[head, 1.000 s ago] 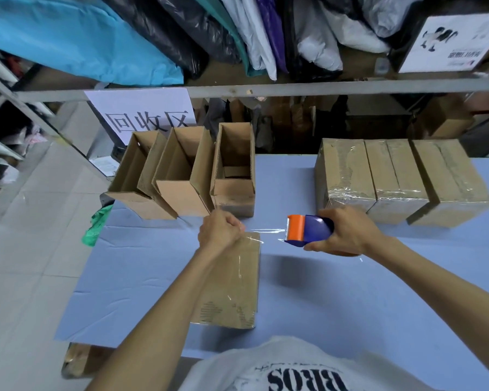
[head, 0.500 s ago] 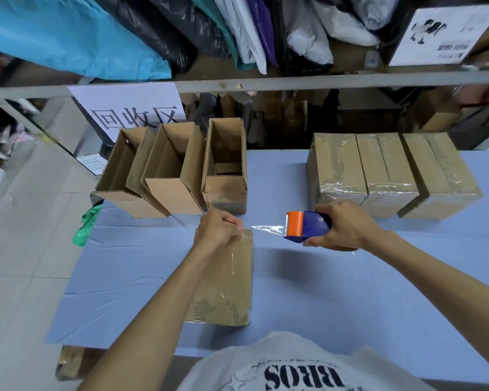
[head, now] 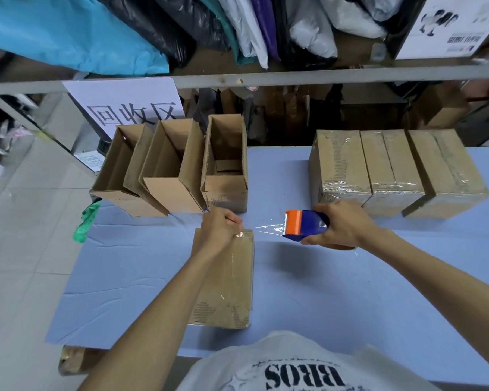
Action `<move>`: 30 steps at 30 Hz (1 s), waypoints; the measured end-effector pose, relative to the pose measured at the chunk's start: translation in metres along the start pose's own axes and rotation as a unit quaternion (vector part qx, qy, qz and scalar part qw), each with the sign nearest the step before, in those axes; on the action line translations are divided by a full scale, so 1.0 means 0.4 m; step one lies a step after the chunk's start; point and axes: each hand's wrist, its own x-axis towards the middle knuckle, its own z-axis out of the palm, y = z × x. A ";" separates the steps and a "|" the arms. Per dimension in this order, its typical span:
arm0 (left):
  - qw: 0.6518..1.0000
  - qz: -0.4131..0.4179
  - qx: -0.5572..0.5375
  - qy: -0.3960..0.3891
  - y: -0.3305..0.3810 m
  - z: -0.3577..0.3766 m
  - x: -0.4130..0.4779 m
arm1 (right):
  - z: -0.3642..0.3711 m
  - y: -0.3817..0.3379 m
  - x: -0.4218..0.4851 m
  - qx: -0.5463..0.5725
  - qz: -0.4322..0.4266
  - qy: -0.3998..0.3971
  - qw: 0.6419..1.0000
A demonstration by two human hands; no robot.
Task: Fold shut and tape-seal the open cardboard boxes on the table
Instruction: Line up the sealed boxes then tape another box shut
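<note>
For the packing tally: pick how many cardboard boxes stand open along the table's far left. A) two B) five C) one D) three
D: three open boxes stand side by side at the far left with their tops unfolded, while the three taped boxes at the far right are sealed.

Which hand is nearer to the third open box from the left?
Left. The left hand is in front of that open box; the right hand, holding the tape dispenser, is farther right.

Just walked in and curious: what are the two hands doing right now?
Left hand: closed, pinching the tape end at the box.
Right hand: closed, gripping the dispenser.
</note>
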 end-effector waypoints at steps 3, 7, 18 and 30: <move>1.000 0.003 0.009 0.003 -0.003 0.004 0.000 | 0.006 0.004 0.005 -0.001 -0.001 -0.001 1.000; 0.998 0.036 0.054 0.018 -0.023 0.008 0.003 | 0.013 0.007 0.009 0.008 -0.004 -0.008 1.000; 0.996 0.030 0.079 0.038 -0.048 0.015 -0.015 | 0.043 0.001 0.013 -0.001 0.005 -0.036 0.999; 0.973 -0.059 0.218 -0.049 -0.019 0.038 -0.094 | 0.049 -0.018 -0.036 -0.006 0.004 -0.002 1.000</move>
